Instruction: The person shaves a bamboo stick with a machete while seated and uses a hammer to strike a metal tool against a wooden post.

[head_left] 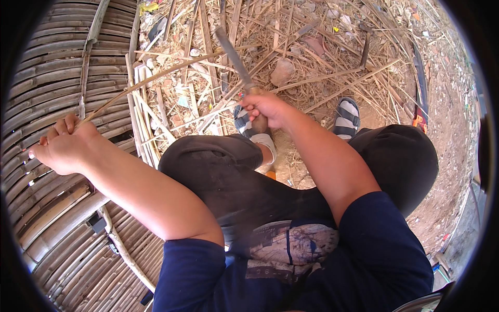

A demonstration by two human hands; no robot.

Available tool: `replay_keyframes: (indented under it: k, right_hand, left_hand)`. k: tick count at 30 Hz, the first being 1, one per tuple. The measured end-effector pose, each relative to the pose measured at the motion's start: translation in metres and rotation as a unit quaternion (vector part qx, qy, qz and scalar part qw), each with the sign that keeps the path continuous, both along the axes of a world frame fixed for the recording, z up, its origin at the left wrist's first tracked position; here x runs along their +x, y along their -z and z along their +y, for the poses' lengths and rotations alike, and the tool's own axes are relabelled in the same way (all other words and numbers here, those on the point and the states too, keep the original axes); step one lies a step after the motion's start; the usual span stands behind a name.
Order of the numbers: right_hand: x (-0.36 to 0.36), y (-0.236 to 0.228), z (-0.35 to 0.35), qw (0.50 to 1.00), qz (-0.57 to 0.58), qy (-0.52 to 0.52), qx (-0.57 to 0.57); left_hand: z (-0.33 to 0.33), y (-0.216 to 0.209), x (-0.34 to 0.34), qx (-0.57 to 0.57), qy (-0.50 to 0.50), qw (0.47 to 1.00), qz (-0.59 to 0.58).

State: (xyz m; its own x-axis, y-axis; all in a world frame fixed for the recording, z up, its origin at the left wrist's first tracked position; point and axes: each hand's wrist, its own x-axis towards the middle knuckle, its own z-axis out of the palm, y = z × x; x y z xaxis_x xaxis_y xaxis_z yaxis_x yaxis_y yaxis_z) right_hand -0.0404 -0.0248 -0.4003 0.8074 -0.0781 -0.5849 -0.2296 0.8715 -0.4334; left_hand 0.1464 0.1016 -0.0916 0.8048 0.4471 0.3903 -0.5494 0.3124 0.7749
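Observation:
My left hand (70,143) is raised at the far left with its fingers curled round the end of a thin bamboo strip (150,79). The strip slants away to the right, over the scraps on the ground, and passes beside the knife blade. In front of my knees, my right hand (267,109) is closed round the wooden handle of a knife (234,58). Its long dark blade points away and to the left. The handle's butt (259,125) shows below my fist, above my left foot.
Split bamboo pieces (148,112) and shavings litter the ground ahead. A stone (282,72) lies beyond my right hand, and a hammer-like tool (365,49) farther right. A saw with an orange handle (420,122) rests at the right. A bamboo slat wall (47,67) borders the left.

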Motion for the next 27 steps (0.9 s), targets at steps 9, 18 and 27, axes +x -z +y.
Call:
replay_keyframes:
  k: [9, 18, 27]
  right_hand:
    - [-0.002, -0.002, -0.002, 0.999, 0.027, -0.008, -0.028]
    - [0.0, -0.003, 0.001, 1.0, 0.01, -0.008, -0.015]
    - [0.013, -0.052, 0.008, 0.992, -0.046, -0.081, -0.089]
  left_hand:
    - [-0.005, -0.002, -0.007, -0.009, -0.006, 1.0, 0.004]
    - [-0.003, -0.005, -0.001, 0.01, -0.006, 1.0, -0.001]
    - [0.003, -0.001, 0.004, -0.006, 0.011, 1.0, 0.0]
